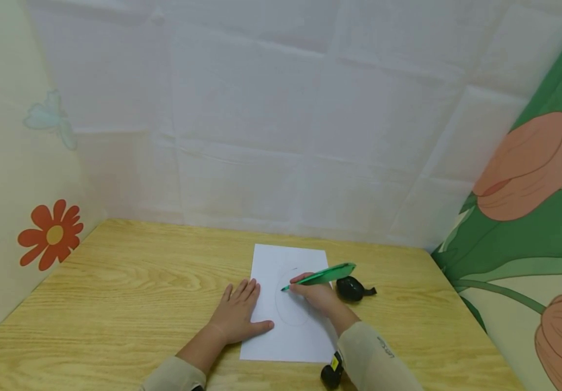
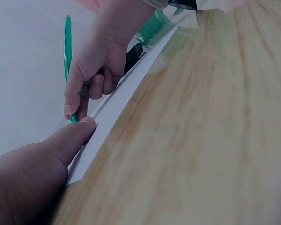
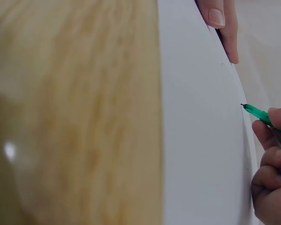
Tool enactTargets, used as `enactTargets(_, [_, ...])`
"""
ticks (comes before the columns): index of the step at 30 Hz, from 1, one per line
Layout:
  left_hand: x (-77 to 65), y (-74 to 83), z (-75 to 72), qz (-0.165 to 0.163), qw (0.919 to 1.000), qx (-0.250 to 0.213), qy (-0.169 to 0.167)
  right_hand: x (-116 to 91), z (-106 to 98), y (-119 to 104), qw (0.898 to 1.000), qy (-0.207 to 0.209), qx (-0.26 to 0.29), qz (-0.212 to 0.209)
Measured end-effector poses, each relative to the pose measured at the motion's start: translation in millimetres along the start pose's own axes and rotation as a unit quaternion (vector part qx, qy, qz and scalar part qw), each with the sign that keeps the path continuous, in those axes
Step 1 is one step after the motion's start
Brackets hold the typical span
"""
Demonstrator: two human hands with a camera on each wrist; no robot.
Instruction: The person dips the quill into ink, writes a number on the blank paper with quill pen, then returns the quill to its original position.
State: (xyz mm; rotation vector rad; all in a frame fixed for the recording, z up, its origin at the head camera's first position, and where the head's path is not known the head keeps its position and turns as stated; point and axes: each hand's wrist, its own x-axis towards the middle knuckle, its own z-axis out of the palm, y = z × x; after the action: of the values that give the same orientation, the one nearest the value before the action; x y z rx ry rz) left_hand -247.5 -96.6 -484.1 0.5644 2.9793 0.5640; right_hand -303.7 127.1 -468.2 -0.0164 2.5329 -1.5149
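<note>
A white sheet of paper (image 1: 288, 342) lies on the wooden table, with a faint pencil-thin oval line drawn on it. My right hand (image 1: 317, 296) pinches a green pen (image 1: 327, 274) with a broad, leaf-like upper end in the head view. In the right wrist view the pen's dark tip is right at the paper's surface. My left hand (image 1: 237, 315) lies flat across the paper's left edge, fingers spread and thumb reaching onto the sheet. The left wrist view shows the left thumb (image 2: 72, 140) near the sheet's edge, with the right hand (image 2: 96, 65) beyond it.
A rounded black object (image 1: 350, 289) with a short tab sits just right of the paper, beside the right hand. Another black piece with a yellow label (image 1: 332, 372) is next to the right sleeve. A white cloth (image 1: 242, 108) hangs behind the table (image 1: 114, 293); flower-printed panels flank it.
</note>
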Motion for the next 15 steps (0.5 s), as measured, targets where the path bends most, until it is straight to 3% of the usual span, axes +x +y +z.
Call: enactTargets(15, [-3.8,2.8,-4.4,0.003,1.0000,-0.002,0.000,-1.6,0.4,-2.5,1.000,-0.001,-0.002,-0.003])
